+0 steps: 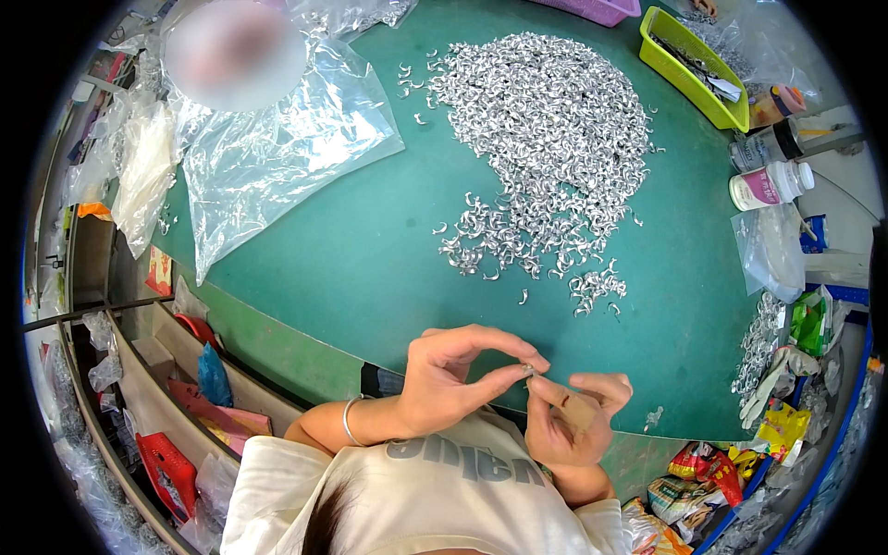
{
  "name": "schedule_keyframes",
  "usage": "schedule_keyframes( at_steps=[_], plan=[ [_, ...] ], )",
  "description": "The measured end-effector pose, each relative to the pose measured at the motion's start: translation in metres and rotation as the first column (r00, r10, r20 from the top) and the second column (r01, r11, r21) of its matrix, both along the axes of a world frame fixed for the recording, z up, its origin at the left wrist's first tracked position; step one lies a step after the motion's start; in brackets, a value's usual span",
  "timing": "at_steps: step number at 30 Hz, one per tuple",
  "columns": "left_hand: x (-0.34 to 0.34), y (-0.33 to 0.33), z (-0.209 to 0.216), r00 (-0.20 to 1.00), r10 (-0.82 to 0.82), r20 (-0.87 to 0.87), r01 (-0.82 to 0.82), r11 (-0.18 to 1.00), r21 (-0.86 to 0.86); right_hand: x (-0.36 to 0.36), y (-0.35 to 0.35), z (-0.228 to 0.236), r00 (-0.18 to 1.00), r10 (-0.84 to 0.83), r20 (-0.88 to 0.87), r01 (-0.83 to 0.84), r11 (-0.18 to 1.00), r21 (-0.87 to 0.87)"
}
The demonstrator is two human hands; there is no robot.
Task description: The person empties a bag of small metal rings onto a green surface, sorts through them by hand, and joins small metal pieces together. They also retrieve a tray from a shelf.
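Observation:
My left hand pinches a small silvery metal piece between thumb and forefinger, close to my chest. My right hand is beside it, fingers curled, its forefinger touching the same piece; a tan pad or tape shows on its palm. A large heap of small curved silvery metal pieces lies on the green table ahead of both hands, with loose ones trailing toward me.
Clear plastic bags lie at the far left. A yellow-green tray sits at the far right, with white bottles and another plastic bag near it. Shelves with red and blue items run lower left. Colourful packets lie lower right.

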State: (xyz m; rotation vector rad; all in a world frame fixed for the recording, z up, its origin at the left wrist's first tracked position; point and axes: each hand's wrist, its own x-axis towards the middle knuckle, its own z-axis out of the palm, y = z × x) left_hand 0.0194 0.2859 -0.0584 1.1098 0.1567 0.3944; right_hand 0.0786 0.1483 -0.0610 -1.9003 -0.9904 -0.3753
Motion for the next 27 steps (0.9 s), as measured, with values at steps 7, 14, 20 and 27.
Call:
schedule_keyframes(
  at_steps=[7,14,20,27],
  plan=[
    [-0.002,0.007,-0.029,0.955,-0.036,-0.293,-0.045,0.963,-0.266,0.019,0.002,-0.026,0.895,0.028,-0.445,0.02,0.995,0.103],
    [-0.009,0.01,-0.059,0.913,-0.106,-0.395,-0.023,0.951,-0.308,0.041,0.037,-0.061,0.959,-0.165,-0.23,0.069,0.925,-0.375],
    [0.003,0.006,-0.053,0.909,-0.065,-0.413,-0.025,0.978,-0.208,0.034,0.031,-0.062,0.711,0.031,-0.703,0.002,0.999,0.046],
    [0.003,0.005,-0.033,0.96,-0.07,-0.271,0.044,0.994,-0.1,0.017,0.022,-0.028,0.255,0.398,-0.881,0.14,0.886,0.441]
  ],
)
